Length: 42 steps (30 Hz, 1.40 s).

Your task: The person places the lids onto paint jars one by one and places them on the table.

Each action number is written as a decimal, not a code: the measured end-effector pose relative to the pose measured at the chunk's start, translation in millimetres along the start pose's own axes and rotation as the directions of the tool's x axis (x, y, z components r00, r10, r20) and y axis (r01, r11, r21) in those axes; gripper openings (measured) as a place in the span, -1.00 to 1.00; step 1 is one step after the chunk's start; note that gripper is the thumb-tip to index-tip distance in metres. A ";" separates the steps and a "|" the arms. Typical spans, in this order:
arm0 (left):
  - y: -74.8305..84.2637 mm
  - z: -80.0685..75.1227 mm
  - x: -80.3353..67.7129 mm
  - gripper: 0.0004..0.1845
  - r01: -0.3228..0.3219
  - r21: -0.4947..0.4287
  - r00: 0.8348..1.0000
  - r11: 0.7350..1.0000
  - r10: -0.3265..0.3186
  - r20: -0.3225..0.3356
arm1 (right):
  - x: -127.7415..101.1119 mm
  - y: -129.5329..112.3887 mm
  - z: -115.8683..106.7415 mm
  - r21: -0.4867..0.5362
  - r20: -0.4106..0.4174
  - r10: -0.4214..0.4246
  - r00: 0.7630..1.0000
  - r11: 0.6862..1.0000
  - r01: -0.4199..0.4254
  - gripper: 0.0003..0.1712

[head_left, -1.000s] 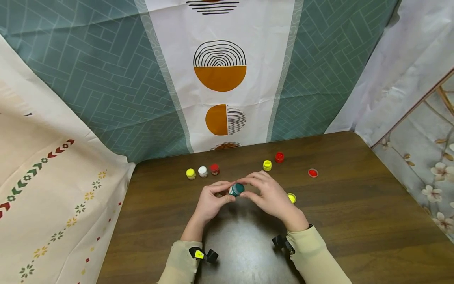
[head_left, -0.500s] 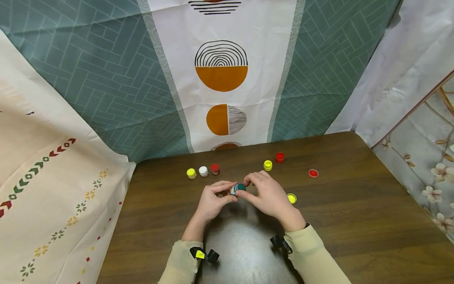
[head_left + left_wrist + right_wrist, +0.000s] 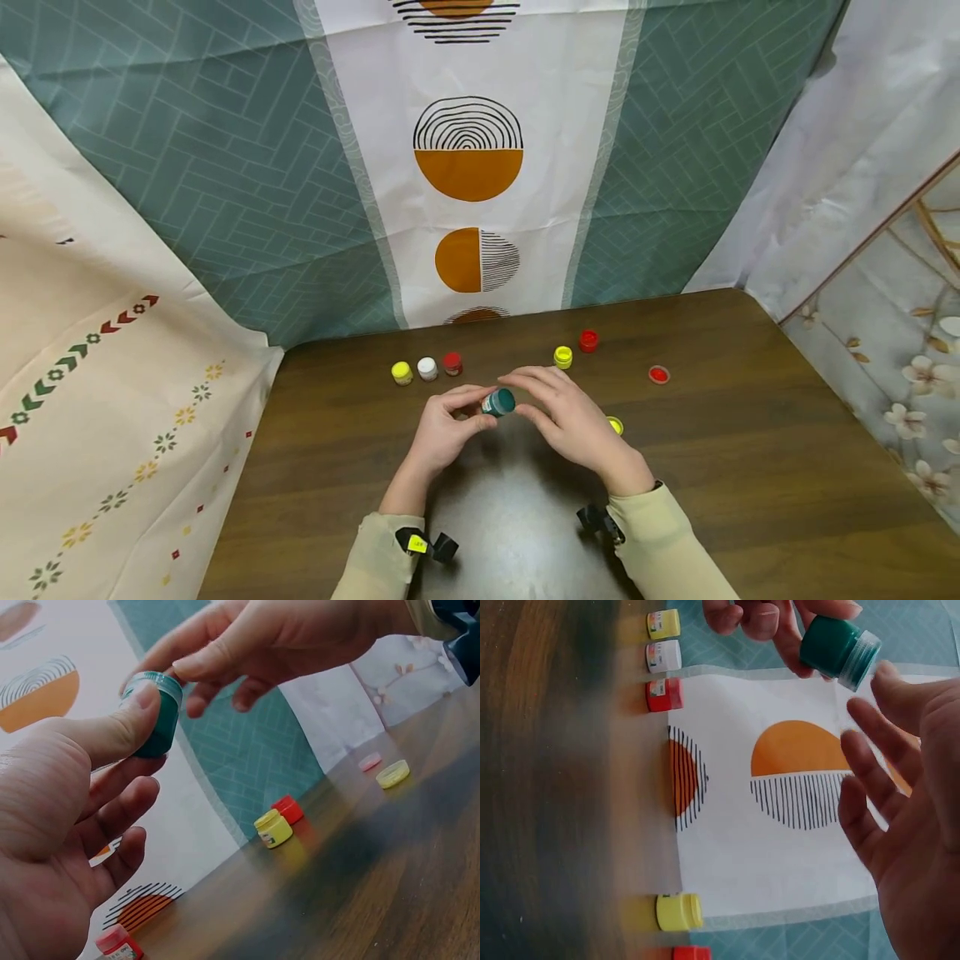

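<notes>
My left hand (image 3: 442,429) pinches a small green paint jar (image 3: 498,402) between thumb and fingers, holding it tilted above the table. In the left wrist view, the left thumb lies along the side of the jar (image 3: 163,724) near its ribbed lid. My right hand (image 3: 568,421) is just right of the jar, with thumb and fingers spread around the lid end. The right wrist view has the right thumb close to the lid (image 3: 859,660), while the other fingers are loosely bent and hold nothing.
On the wooden table (image 3: 720,467), capped yellow (image 3: 402,373), white (image 3: 427,369) and red (image 3: 452,363) jars stand back left. Uncapped yellow (image 3: 562,357) and red (image 3: 588,341) jars stand behind the right hand. A red lid (image 3: 659,375) and yellow lid (image 3: 616,424) lie to the right.
Half a second ago the right thumb and fingers were at the jar's lid; now they are spread off it. The jar has turned slightly, and the left hand keeps its grip.
</notes>
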<state>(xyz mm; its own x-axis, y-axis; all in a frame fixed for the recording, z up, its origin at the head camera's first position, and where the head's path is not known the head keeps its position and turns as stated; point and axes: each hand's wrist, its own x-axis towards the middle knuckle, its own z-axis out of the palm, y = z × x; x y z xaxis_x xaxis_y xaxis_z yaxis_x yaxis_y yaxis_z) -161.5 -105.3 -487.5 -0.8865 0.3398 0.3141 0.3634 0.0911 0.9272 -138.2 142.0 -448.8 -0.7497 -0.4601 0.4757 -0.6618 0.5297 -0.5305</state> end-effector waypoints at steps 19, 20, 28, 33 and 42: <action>-1.8 -2.7 -2.1 -0.61 0.002 -0.003 1.000 1.000 -0.002 0.002 | 6.2 -3.1 7.7 -0.069 -0.106 -0.131 0.986 0.990 0.124 -0.53; -1.7 -3.2 -2.1 -0.61 0.000 -0.002 1.000 1.000 0.000 -0.004 | 7.1 -3.6 8.6 -0.073 -0.112 -0.121 0.986 0.991 0.113 -0.54; -1.6 -0.8 -1.1 -0.61 -0.016 -0.001 1.000 1.000 0.016 0.022 | 7.0 -9.4 11.8 -0.142 -0.148 0.039 0.988 0.988 -0.061 -0.67; -0.3 1.2 -0.9 -0.59 0.000 0.008 1.000 1.000 0.000 0.019 | 6.1 -12.4 12.1 -0.198 -0.177 0.146 0.973 0.963 -0.181 -0.68; 1.6 -0.2 -2.9 -0.63 0.054 0.010 0.998 0.998 -0.054 -0.012 | 3.2 -9.7 8.6 -0.028 -0.096 0.045 0.994 0.998 -0.048 -0.69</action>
<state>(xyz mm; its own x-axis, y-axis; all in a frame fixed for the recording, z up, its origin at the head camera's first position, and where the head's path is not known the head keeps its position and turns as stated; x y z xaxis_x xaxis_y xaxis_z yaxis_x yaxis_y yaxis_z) -158.4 -106.3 -486.9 -0.9083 0.3230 0.2660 0.3177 0.1184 0.9408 -134.2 129.2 -448.2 -0.7745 -0.3653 0.5163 -0.6245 0.5709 -0.5329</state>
